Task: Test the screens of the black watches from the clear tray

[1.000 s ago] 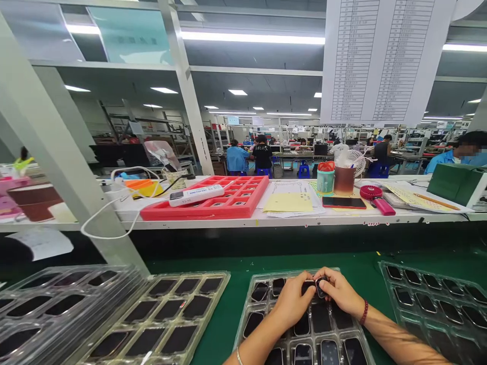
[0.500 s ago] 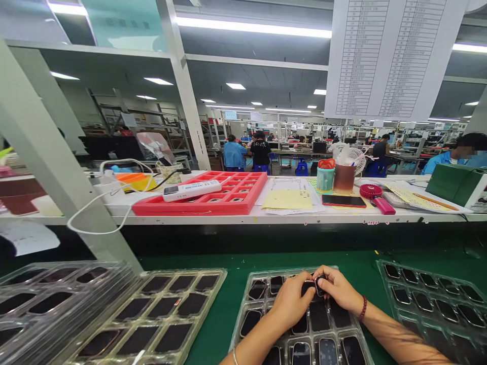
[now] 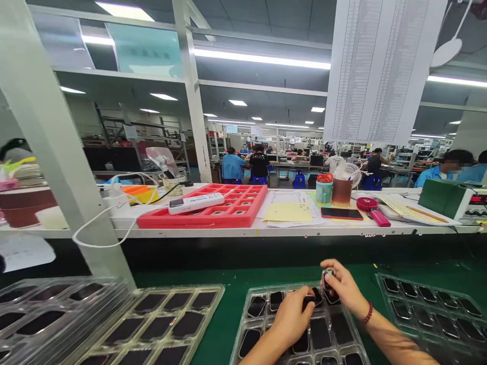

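Observation:
My right hand (image 3: 344,290) pinches a small smartwatch case (image 3: 327,275) with a silvery rim, holding it tilted up over the far edge of the middle clear plastic tray (image 3: 240,317). Lower and to the left, my left hand (image 3: 291,317) has thumb and fingers closed around another dark smartwatch case (image 3: 308,300), partly covered by the fingers. Dark rounded smartwatch cases fill several pockets of this tray, while others show flat black bottoms. One case (image 3: 257,306) lies askew in the far left pocket.
To the left are a yellowish tray (image 3: 213,304) and a stack of clear trays (image 3: 114,314); another filled tray (image 3: 386,299) lies right. The shelf above holds a red compartment tray (image 3: 198,219), a phone (image 3: 341,213) and a pink fan (image 3: 376,215). A paper list (image 3: 365,71) hangs above.
My right hand has drawn apart from my left, turning its smartwatch case upward. My left hand stays over the tray with its case. The camera view has tilted up slightly.

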Action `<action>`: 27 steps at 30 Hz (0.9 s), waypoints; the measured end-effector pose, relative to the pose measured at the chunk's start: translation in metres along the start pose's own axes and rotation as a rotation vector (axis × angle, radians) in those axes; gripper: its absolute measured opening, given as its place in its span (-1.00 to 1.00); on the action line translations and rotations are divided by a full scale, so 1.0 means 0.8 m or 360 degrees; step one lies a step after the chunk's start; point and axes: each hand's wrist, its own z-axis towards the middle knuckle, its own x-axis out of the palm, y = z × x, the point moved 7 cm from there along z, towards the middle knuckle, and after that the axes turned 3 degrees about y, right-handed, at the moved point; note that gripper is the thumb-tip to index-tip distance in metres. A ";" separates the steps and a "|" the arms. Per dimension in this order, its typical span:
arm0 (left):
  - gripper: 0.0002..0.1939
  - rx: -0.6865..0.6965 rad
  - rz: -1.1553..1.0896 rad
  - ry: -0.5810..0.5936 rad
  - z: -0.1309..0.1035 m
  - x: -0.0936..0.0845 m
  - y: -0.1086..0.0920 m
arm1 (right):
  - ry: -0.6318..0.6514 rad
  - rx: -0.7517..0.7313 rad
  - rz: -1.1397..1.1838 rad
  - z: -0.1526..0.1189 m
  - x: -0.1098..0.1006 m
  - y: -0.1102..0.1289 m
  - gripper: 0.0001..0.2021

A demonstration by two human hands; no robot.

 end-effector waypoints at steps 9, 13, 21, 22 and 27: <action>-0.76 -0.0036 0.0054 0.0015 -0.001 -0.002 0.001 | -0.1107 -0.0971 0.0415 -0.040 -0.113 0.214 -0.30; -0.75 -0.0067 0.0083 0.0038 -0.001 -0.001 0.003 | -0.1197 -0.1061 0.0503 -0.056 -0.114 0.212 -0.24; -0.74 -0.0067 0.0186 0.0095 -0.003 -0.001 -0.006 | -0.1134 -0.1136 0.0395 -0.071 -0.085 0.229 -0.23; -0.75 -0.0062 0.0191 0.0096 -0.003 0.000 -0.007 | -0.1142 -0.1174 0.0392 -0.075 -0.085 0.231 -0.25; -0.75 -0.0047 0.0177 0.0072 -0.004 0.000 -0.006 | -0.1167 -0.1272 0.0407 -0.088 -0.079 0.235 -0.32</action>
